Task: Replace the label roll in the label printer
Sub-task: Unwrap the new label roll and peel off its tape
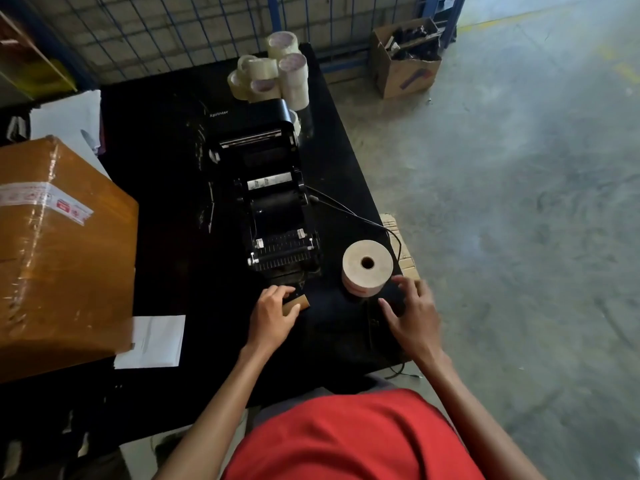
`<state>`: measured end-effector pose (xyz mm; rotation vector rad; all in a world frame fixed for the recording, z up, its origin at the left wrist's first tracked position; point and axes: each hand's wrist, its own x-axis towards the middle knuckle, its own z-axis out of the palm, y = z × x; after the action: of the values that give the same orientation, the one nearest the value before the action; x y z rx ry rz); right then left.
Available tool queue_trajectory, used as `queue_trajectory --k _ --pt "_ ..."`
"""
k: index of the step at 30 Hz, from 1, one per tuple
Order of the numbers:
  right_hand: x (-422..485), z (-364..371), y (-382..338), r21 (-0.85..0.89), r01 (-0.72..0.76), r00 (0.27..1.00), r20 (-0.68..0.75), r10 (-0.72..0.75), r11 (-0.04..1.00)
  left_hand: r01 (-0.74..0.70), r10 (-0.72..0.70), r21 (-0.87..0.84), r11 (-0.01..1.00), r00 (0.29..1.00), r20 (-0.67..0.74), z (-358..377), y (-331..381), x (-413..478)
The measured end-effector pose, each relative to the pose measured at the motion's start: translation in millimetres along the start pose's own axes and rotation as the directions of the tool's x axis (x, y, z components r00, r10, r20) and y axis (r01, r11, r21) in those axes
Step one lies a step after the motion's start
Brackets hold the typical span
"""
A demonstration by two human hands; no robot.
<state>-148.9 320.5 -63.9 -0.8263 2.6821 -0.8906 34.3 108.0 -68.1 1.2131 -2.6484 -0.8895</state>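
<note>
On the black desk (pixel 166 161), the left hand (pixel 273 315) has its grip closed around a brown cardboard core (pixel 297 304), just in front of the open label printer (pixel 273 202). The right hand (pixel 414 315) is spread, its grip empty, fingertips just beside the new label roll (pixel 367 266) standing on end ahead of it.

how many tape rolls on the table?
5 clear: a cluster behind the printer. Top, right, centre, left, low front. The right one looks like a stack, and more may be hidden behind the lid.
</note>
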Motion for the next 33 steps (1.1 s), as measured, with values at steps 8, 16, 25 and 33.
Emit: queue_trajectory --k 8,16,25,33 --pt "43 14 -30 -0.293 0.233 0.964 0.193 -0.182 0.927 0.276 -0.117 -0.511 0.814 0.94 0.322 19 88 51" --pt "50 21 -19 -0.007 0.195 0.956 0.223 -0.188 0.981 0.294 -0.106 -0.551 0.781 0.932 0.348 22 96 62" --pt "47 -25 -47 0.735 -0.392 0.906 0.414 0.091 0.554 0.165 -0.052 -0.56 0.812 0.976 0.213 -14 95 55" --pt "48 -46 -86 0.768 -0.394 0.881 0.471 -0.029 0.505 0.524 -0.123 -0.795 0.305 0.85 0.513 -43 91 45"
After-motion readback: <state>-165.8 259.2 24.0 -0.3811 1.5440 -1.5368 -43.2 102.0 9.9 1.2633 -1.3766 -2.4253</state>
